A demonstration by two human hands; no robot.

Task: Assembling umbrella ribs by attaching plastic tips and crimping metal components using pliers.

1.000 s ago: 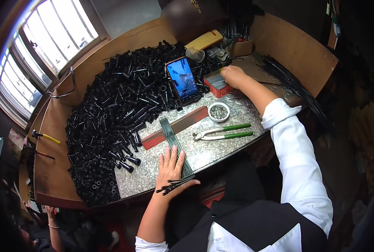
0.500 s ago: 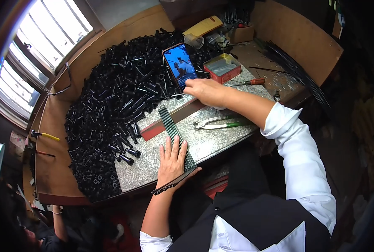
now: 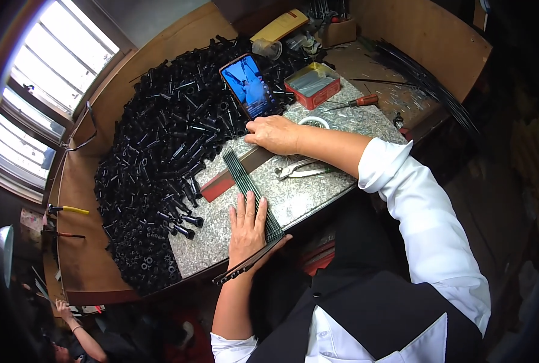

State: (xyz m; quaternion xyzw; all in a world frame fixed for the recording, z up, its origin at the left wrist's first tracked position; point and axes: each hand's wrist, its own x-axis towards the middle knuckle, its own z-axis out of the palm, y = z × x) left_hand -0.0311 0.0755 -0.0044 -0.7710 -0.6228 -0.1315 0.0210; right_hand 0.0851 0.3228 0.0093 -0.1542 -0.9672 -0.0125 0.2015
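Observation:
My left hand (image 3: 247, 233) lies with its fingers stretched out and apart along a bundle of thin dark metal rods (image 3: 245, 181). Its thumb reaches past the near end of the bundle. From that end a dark dotted strip (image 3: 245, 264) slants back across my wrist. The rods cross a long flat bar with a red end (image 3: 216, 187) on a speckled board (image 3: 306, 202). Over the bar's far part, just below a phone (image 3: 248, 88), my right hand (image 3: 274, 134) has its fingers closed together. Whatever they hold is too small to make out.
A heap of black tubular parts (image 3: 173, 130) covers the left of the table. Pincers (image 3: 297, 170) lie by my right forearm, near a white ring (image 3: 313, 122), a red tin box (image 3: 313, 86) and a screwdriver (image 3: 360, 101). Another person's arm (image 3: 85, 339) shows at lower left.
My right hand and forearm have come nearer to me, away from the phone, uncovering the white ring and covering part of the pincers' handles. My left hand stays on the rods. The view has shifted slightly.

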